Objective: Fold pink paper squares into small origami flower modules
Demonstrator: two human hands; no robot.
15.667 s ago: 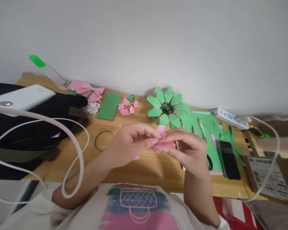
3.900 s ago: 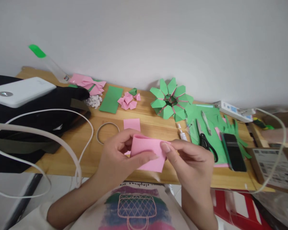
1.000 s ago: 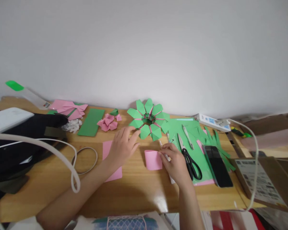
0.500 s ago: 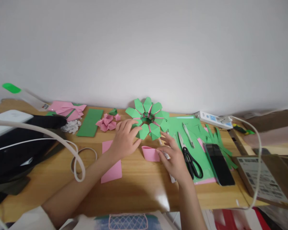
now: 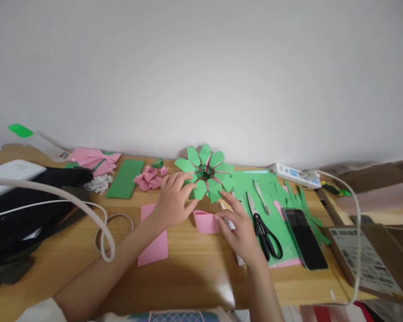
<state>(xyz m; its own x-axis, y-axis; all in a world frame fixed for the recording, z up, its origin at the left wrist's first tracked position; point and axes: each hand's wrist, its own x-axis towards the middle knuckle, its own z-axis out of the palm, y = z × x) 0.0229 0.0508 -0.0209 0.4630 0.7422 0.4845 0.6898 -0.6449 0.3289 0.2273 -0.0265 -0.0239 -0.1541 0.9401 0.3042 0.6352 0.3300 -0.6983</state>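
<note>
A ring-shaped green paper flower with pink edges (image 5: 217,158) stands on the table near the wall. My left hand (image 5: 175,199) is at its lower left side, thumb and fingers apart, fingertips by the petals. A pink paper strip bent into a loop (image 5: 206,222) lies just in front of the flower. My right hand (image 5: 237,226) pinches the loop's right end between thumb and a finger, while its index fingertip reaches a lower petal. Under my left wrist lies a flat pink sheet (image 5: 153,248). A white pen-like tube (image 5: 229,223) is partly hidden behind my right hand.
Black-handled scissors (image 5: 266,235), a craft knife (image 5: 261,197) and a phone (image 5: 305,239) lie on green sheets at right. A power strip (image 5: 293,174) stands behind them. Folded pink flowers (image 5: 148,179) and a green sheet (image 5: 125,179) sit left. A white cable (image 5: 87,214) crosses the left foreground.
The camera view has shifted slightly, so everything sits a little lower. My right index finger has come closer to the flower's lower petal. My left hand stays about the same.
</note>
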